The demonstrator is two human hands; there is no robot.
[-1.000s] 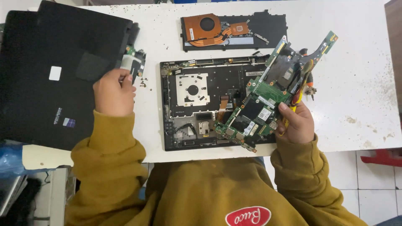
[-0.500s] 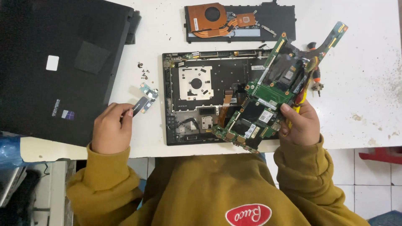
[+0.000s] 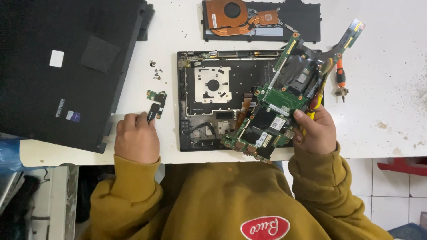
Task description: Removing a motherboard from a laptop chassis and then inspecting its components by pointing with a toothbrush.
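Note:
My right hand (image 3: 316, 131) grips a green laptop motherboard (image 3: 284, 93), lifted and tilted above the open laptop chassis (image 3: 213, 102). The same hand also holds a yellow-handled tool, only partly visible behind the board. My left hand (image 3: 135, 138) rests on the white table (image 3: 382, 66) left of the chassis. Its fingertips touch a small black and green circuit piece (image 3: 156, 104) that lies on the table.
A black laptop cover (image 3: 58, 66) fills the left of the table. A copper heatsink with fan (image 3: 240, 18) lies on a black panel at the back. Loose screws (image 3: 155, 73) sit left of the chassis. An orange-handled tool (image 3: 340, 80) lies at the right.
My left hand came down from the black cover toward the table's front edge, bringing the small circuit piece, which now lies on the table. The motherboard stays lifted in my right hand.

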